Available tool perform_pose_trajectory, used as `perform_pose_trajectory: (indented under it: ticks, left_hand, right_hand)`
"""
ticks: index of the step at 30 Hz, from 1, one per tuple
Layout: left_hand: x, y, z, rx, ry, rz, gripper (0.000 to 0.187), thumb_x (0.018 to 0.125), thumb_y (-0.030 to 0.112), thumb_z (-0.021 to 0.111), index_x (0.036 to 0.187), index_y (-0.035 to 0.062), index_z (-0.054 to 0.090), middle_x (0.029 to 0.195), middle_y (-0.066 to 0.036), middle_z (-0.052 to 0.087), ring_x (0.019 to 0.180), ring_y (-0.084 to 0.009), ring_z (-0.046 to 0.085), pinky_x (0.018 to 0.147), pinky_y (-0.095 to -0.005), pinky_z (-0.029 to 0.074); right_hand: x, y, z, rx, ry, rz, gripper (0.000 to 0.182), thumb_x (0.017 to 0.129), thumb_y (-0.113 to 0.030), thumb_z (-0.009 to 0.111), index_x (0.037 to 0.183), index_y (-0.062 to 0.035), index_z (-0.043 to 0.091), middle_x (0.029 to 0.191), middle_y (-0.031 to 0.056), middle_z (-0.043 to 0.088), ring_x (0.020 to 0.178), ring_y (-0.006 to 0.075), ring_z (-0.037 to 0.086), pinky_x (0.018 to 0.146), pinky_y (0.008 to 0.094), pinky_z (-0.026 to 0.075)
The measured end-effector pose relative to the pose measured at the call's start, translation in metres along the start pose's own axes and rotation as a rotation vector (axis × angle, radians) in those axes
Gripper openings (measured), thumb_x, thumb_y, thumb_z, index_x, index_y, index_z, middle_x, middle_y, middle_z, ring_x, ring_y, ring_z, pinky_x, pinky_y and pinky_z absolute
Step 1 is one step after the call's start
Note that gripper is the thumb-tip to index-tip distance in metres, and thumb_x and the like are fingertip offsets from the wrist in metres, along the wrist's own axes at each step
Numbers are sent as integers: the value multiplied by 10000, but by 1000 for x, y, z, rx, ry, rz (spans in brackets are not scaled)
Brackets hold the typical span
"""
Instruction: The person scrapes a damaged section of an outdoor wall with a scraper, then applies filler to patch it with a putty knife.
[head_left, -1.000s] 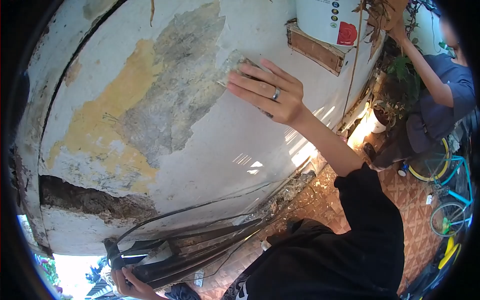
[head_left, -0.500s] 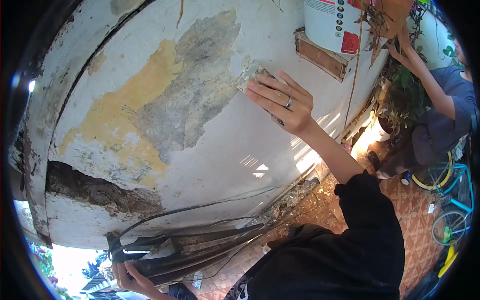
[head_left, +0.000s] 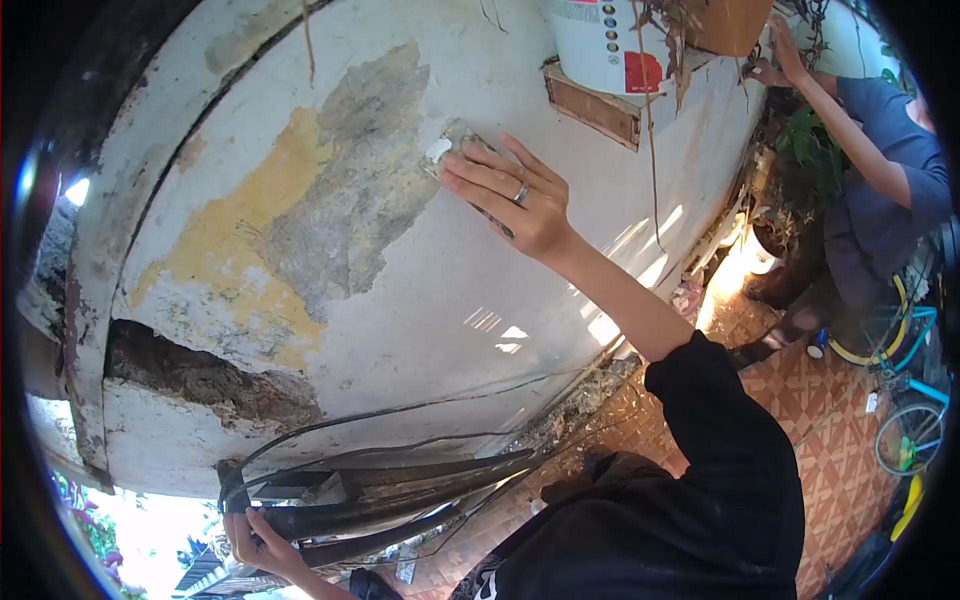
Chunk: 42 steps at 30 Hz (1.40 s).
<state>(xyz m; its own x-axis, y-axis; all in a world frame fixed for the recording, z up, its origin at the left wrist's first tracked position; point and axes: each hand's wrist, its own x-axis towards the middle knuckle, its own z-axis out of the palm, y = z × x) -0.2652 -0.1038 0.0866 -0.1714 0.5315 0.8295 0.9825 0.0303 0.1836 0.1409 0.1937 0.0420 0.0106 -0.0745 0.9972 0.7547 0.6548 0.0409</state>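
Observation:
High on the wall, my right hand (head_left: 525, 200), with a ring on one finger, presses a flat, plaster-smeared scraper (head_left: 458, 135) to the surface. A small white flake shows at the blade's edge. Just left of it lies a bare grey patch (head_left: 375, 120), bordered by a yellow patch (head_left: 235, 220) amid the white paint (head_left: 430, 300). At lower left, my left hand (head_left: 262, 545) is closed around the end of a bundle of dark tubes (head_left: 400, 505); its fingers are partly hidden.
A white bucket (head_left: 600, 50) stands on a wooden-edged ledge (head_left: 595, 108). Another person (head_left: 880, 160) reaches toward a brown pot (head_left: 728, 25) at upper right. Below them are plants and a blue bicycle (head_left: 925, 390) on the tiled floor (head_left: 830, 430). A dark hole (head_left: 200, 375) opens low in the wall.
The view has shifted, so wall and bucket appear farther left. My right hand remains beside the grey patch, and a white flake now shows at the scraper. The other person's arms have moved slightly.

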Motion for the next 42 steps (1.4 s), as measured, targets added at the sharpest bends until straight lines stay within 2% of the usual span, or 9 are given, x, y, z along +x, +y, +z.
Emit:
perform_pose_trajectory:
  ticks: [6, 8, 15, 19, 22, 31, 35, 38, 42]
  left_hand:
    - [-1, -6, 5, -1, -18, 18, 267, 935, 126, 569, 875, -122, 648, 779, -141, 615, 630, -177, 577, 541, -279, 536]
    - [2, 9, 11, -23, 98, 25, 308, 892, 76, 527, 621, -63, 476, 607, -115, 444, 557, -236, 427, 505, -359, 308]
    - [6, 15, 7, 12, 53, 105, 253, 859, 66, 541, 643, -65, 523, 603, -135, 459, 561, -267, 445, 521, -386, 317]
    - [6, 16, 8, -15, 61, 98, 236, 847, 56, 547, 646, -65, 526, 604, -133, 463, 566, -269, 453, 523, -386, 321]
    - [6, 16, 7, -1, 57, 130, 235, 849, 50, 548, 646, -65, 520, 608, -130, 462, 569, -269, 453, 524, -387, 325]
    - [5, 15, 7, 21, 82, 122, 242, 858, 71, 549, 659, -64, 529, 628, -144, 478, 597, -283, 487, 539, -393, 361]
    - [4, 15, 5, 3, 39, 67, 234, 846, 80, 562, 663, -65, 539, 655, -158, 508, 619, -300, 516, 556, -389, 385]
    - [8, 23, 6, 23, 57, 90, 208, 821, 74, 574, 660, -54, 542, 658, -167, 504, 623, -320, 517, 561, -396, 392]
    - [14, 35, 3, 10, 93, 121, 179, 757, 74, 609, 627, -12, 520, 637, -157, 465, 605, -333, 497, 533, -395, 377]
  right_hand:
    - [6, -30, 2, 71, 48, 216, 243, 805, -74, 646, 1030, -131, 715, 1120, 5, 675, 1085, 198, 624, 942, 407, 493]
    - [12, -44, 7, 87, 82, 272, 287, 781, -38, 646, 1050, -117, 706, 1131, 26, 669, 1094, 221, 619, 940, 417, 493]
    - [20, -60, -10, 151, 77, 433, 530, 639, 123, 599, 1129, -66, 668, 1146, 85, 653, 1114, 290, 600, 961, 434, 478]
    - [13, -75, -27, 219, 84, 547, 487, 722, 131, 579, 1175, -40, 639, 1135, 94, 663, 1073, 255, 628, 964, 403, 480]
    - [23, -88, -43, 1182, 342, 1499, 347, 893, 34, 557, 1239, 20, 574, 1168, 116, 615, 1050, 175, 608, 983, 300, 469]
    - [38, -94, -60, 1723, 546, 1850, 402, 876, 39, 584, 1270, 52, 505, 1139, 120, 613, 1047, 202, 611, 985, 300, 491]
    - [35, -100, -46, 1584, 642, 1764, 397, 875, 35, 594, 1260, 83, 505, 1150, 117, 613, 1039, 190, 614, 964, 295, 499]
    - [23, -98, -30, 753, 278, 1191, 310, 871, 11, 617, 1180, 27, 627, 1014, 41, 671, 852, 57, 578, 763, 193, 458]
    - [17, -100, -29, 726, 249, 1256, 333, 849, -18, 657, 1181, 2, 636, 1020, 47, 674, 904, 80, 591, 823, 234, 461]
